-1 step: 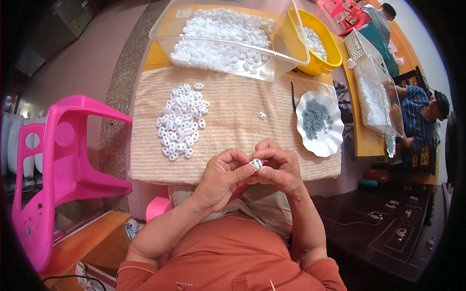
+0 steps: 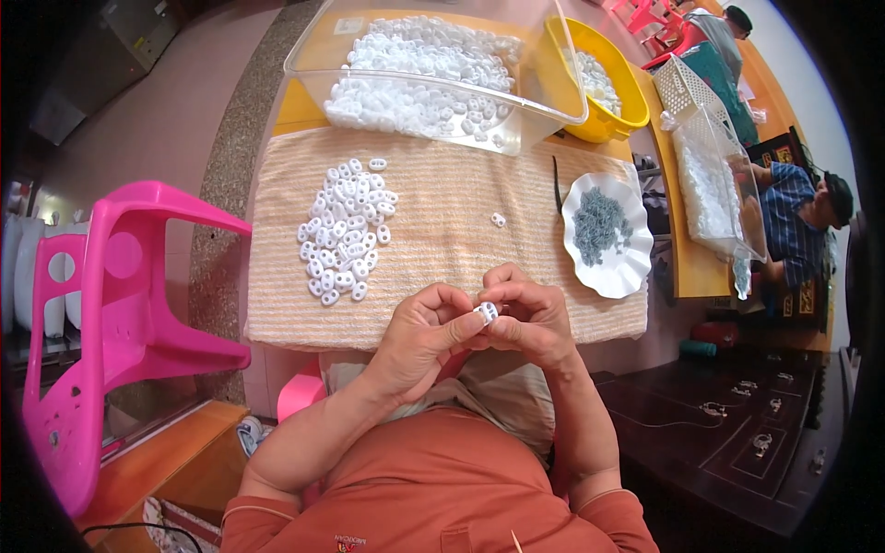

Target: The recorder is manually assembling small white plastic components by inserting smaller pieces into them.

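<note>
Between the fingertips of both hands, over the near edge of the cloth, is a small white oval plastic piece with two dark holes (image 2: pixel 488 313). My left hand (image 2: pixel 430 323) pinches it from the left, and my right hand (image 2: pixel 530 318) grips it from the right; both are closed. A pile of similar white pieces (image 2: pixel 346 230) lies on the left of the striped cloth (image 2: pixel 452 194). One lone white piece (image 2: pixel 498 219) rests beyond my hands. To the right, small grey parts (image 2: pixel 601 226) sit on a white scalloped plate (image 2: pixel 581 272).
A clear plastic bin (image 2: pixel 539 115) of white pieces stands at the back, beside a yellow basin (image 2: pixel 636 106). A thin black tool (image 2: pixel 557 184) lies by the plate. On the left is a pink plastic chair (image 2: pixel 101 332). Another person (image 2: pixel 797 221) sits at a table on the right.
</note>
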{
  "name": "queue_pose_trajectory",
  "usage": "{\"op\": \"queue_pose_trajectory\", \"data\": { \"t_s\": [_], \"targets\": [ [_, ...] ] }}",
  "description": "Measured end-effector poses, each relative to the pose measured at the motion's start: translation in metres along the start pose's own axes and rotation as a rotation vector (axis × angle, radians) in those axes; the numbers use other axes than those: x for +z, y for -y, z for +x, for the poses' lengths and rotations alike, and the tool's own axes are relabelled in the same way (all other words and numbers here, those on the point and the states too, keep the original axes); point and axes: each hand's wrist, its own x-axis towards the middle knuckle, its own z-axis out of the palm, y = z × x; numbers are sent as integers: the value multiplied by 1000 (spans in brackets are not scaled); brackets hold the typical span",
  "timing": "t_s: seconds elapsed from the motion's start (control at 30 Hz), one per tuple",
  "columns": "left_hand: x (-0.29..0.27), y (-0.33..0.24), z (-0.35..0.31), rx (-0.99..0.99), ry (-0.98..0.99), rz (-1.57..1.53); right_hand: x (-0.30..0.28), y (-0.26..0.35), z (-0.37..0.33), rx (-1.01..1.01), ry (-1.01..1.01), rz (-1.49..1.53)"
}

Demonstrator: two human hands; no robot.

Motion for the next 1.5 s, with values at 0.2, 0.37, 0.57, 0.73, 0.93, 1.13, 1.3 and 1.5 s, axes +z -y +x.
{"op": "queue_pose_trajectory", "data": {
  "t_s": [0.2,0.37,0.57,0.73,0.93,1.13,1.3,1.5],
  "targets": [
    [-1,2,-1,27,37,1,-1,-1,-1,-58,24,-4],
    [4,1,-3,34,47,-13,-1,1,-3,-107,43,-89],
    [0,4,-2,79,93,41,8,4,-5,-99,66,35],
    [-2,8,-1,45,76,36,4,6,-6,-21,61,88],
    [4,9,-4,-16,15,13,-4,32,-9,-59,-73,-403],
    [5,3,-3,-7,-30,105,-79,109,40,-192,-553,-778],
    [-1,6,2,15,-75,109,-152,131,111,-368,-664,-854],
    [-4,2,3,72,-134,106,-136,92,85,-264,-575,-620]
  ]
}}
